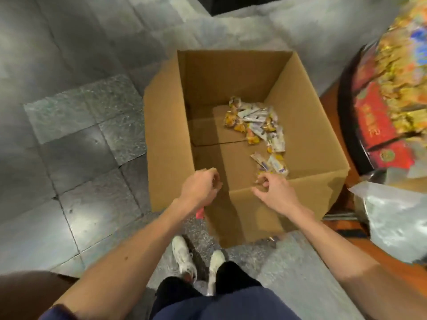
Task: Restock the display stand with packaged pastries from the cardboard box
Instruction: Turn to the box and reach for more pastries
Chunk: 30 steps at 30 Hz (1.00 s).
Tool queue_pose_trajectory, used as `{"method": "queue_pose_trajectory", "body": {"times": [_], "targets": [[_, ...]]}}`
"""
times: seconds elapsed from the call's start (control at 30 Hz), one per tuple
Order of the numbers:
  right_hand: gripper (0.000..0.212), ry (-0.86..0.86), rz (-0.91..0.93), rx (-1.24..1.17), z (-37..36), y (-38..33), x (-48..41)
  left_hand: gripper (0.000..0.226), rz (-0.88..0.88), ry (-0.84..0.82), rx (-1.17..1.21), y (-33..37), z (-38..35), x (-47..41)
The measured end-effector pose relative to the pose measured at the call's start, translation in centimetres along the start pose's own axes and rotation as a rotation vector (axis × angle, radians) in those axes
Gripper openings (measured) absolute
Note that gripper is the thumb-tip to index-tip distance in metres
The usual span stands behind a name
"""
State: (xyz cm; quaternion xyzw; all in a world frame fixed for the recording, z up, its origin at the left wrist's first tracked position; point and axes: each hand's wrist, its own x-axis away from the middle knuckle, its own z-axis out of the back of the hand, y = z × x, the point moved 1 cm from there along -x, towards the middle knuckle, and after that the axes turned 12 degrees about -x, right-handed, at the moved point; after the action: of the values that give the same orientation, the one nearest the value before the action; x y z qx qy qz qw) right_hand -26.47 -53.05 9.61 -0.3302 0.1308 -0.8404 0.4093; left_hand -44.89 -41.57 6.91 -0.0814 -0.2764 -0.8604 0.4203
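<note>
On grey tiles [69, 139], cardboard box [166, 125] holds scattered pastries [254, 123].

The cardboard box [307, 125] is plain brown paperboard, matt and smooth, with creased folds. Inside it, the pastries [256, 124] lie in shiny, crinkled plastic wrappers. Left of the box, the grey stone floor tiles [69, 169] are partly polished and glossy, partly rough. Right of the box, the display stand [372, 121] shows glossy red panels, and a wrinkled, translucent plastic bag [397, 218] catches light. Below the box, the white shoes [183, 255] look like matt cloth.
</note>
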Motion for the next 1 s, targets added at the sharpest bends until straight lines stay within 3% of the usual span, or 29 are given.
{"method": "queue_pose_trajectory", "body": {"times": [0.17,0.37,0.63,0.77,0.87,1.0], "targets": [[0.034,0.016,-0.18,0.032,3.8,4.1,-6.2,0.022,-0.016,-0.165,0.094,1.8,-3.4,-8.1],[0.047,-0.107,-0.318,0.045,6.0,9.4,-15.9,0.049,0.008,-0.398,0.068,5.2,-8.3,-16.2],[0.055,-0.219,-0.502,0.001,2.6,17.9,-29.5,0.074,-0.098,-0.287,-0.198,9.1,-15.6,-28.5],[0.057,-0.309,-0.581,-0.01,-1.1,22.3,-32.3,0.112,-0.178,-0.265,-0.282,10.4,-20.0,-32.9],[0.057,-0.214,-0.571,0.029,-2.7,24.4,-32.9,0.127,-0.258,-0.329,-0.406,10.8,-23.2,-34.3],[0.057,-0.144,-0.513,0.138,-3.6,26.0,-33.6,0.124,-0.318,-0.326,-0.603,10.5,-25.7,-34.6]]}}
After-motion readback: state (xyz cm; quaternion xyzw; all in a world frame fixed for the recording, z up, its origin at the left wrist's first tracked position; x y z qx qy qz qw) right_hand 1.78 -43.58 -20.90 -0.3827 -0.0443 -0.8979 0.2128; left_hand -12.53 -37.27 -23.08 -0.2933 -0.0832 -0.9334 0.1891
